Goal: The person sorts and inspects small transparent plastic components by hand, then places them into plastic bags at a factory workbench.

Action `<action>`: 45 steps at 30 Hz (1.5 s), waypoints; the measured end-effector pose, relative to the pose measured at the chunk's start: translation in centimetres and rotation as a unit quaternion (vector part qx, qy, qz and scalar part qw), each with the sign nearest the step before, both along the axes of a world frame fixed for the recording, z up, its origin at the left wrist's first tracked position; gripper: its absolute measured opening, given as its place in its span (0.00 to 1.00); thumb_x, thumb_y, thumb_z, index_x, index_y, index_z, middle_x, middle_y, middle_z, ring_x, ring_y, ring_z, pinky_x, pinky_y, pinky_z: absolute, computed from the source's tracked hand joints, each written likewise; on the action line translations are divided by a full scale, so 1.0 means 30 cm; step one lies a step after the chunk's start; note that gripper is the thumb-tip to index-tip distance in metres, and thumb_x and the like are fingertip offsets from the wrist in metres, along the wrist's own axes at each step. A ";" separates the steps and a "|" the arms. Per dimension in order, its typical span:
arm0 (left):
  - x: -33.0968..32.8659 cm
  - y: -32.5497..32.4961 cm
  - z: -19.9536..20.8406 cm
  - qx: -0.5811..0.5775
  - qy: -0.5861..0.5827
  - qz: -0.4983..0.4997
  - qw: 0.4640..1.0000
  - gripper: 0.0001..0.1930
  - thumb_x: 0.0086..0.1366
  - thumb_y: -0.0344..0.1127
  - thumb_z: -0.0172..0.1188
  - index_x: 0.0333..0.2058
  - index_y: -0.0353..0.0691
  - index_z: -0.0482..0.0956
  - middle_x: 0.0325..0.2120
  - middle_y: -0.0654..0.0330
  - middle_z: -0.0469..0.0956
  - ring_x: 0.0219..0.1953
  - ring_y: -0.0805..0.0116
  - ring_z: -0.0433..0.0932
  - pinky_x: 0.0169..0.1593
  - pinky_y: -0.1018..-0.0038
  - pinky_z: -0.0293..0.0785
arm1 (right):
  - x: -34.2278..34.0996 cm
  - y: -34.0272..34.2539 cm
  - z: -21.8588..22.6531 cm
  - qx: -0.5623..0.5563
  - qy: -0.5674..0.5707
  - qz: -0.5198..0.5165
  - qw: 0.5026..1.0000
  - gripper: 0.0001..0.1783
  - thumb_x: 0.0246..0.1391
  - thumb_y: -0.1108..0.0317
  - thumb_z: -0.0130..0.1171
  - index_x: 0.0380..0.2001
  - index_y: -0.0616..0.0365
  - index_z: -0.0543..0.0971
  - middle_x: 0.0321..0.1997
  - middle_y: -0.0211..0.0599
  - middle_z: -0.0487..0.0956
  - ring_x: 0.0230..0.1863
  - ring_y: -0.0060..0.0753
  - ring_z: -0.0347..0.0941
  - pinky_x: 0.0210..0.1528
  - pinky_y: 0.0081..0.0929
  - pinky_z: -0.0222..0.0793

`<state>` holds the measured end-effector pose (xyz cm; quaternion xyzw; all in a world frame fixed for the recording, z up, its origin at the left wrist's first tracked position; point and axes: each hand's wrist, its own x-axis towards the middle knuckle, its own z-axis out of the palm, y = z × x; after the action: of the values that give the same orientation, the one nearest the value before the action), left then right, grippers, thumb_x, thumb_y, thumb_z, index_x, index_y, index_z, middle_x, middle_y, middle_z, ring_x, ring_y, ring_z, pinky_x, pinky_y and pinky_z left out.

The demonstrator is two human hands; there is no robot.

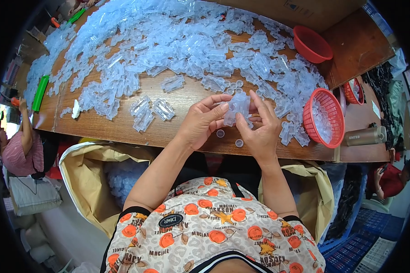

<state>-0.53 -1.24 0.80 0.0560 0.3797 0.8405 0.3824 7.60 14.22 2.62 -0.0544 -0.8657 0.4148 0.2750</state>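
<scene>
Clear plastic [238, 108] is held between the two hands, just above the near part of the wooden surface [191, 93]; whether it is one piece or several, I cannot tell from here. Left hand [200, 120]: thumb and forefinger pinch the plastic from its left side, the other fingers curled beneath. Right hand [263, 130]: thumb and forefinger close on it from the right, the remaining fingers bent behind. Just below the fingers lie two loose rings, one [220, 133] near the left fingertips, the other [239, 143] beside the right thumb. Just beyond the fingers sits a cluster of rings [233, 86]. Left of the fingers, a few pieces [143, 113] lie together, with a single piece [172, 83] farther out. Beyond all of these spreads a broad heap [168, 45] of similar clear parts. Right of the fingers stands a red basket [336, 117] containing clear items, with a bottle [365, 135] lying beyond it. Farther out and to the right is a red bowl [312, 44]. Well left of the fingers, a green bar [40, 93] rests near a co-worker [20, 152] in pink.
</scene>
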 end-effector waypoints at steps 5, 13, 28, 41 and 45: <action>0.004 0.006 -0.013 0.017 0.018 0.025 0.999 0.22 0.62 0.26 0.63 0.54 0.34 0.71 0.48 0.54 0.77 0.47 0.68 0.79 0.51 0.70 0.79 | 0.015 0.002 0.003 -0.215 0.022 -0.005 0.976 0.25 0.44 0.74 0.67 0.50 0.63 0.77 0.39 0.37 0.79 0.37 0.26 0.78 0.33 0.21 0.74; 0.049 0.014 0.008 0.039 0.098 0.045 0.993 0.26 0.62 0.24 0.62 0.60 0.36 0.70 0.52 0.56 0.77 0.51 0.69 0.76 0.52 0.73 0.77 | 0.034 -0.024 0.033 -0.047 0.052 0.035 0.997 0.25 0.44 0.77 0.66 0.50 0.59 0.79 0.38 0.40 0.79 0.35 0.31 0.77 0.32 0.23 0.75; 0.062 -0.004 0.002 0.026 0.172 0.053 0.983 0.25 0.60 0.24 0.64 0.58 0.34 0.73 0.49 0.55 0.79 0.49 0.70 0.78 0.54 0.73 0.76 | 0.058 -0.032 0.015 -0.032 0.114 0.045 0.992 0.27 0.42 0.81 0.65 0.50 0.58 0.80 0.39 0.41 0.77 0.35 0.31 0.75 0.32 0.24 0.74; 0.116 -0.004 0.019 0.017 0.295 0.095 0.951 0.24 0.58 0.21 0.66 0.55 0.31 0.75 0.47 0.53 0.80 0.47 0.74 0.78 0.50 0.77 0.78 | 0.086 -0.051 -0.001 0.128 0.186 0.023 0.974 0.27 0.41 0.79 0.66 0.50 0.61 0.80 0.40 0.44 0.75 0.35 0.41 0.74 0.34 0.31 0.72; 0.128 0.020 0.035 -0.014 0.233 0.107 0.966 0.24 0.60 0.21 0.65 0.55 0.31 0.73 0.46 0.57 0.79 0.45 0.74 0.78 0.49 0.77 0.78 | 0.078 -0.040 -0.015 0.076 0.183 0.059 0.978 0.28 0.41 0.77 0.69 0.50 0.61 0.79 0.42 0.44 0.75 0.37 0.40 0.74 0.37 0.30 0.72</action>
<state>3.31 -0.64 1.84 0.2042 0.4735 0.8351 0.1917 9.95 13.03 2.17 0.0951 -0.8314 0.3660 0.4070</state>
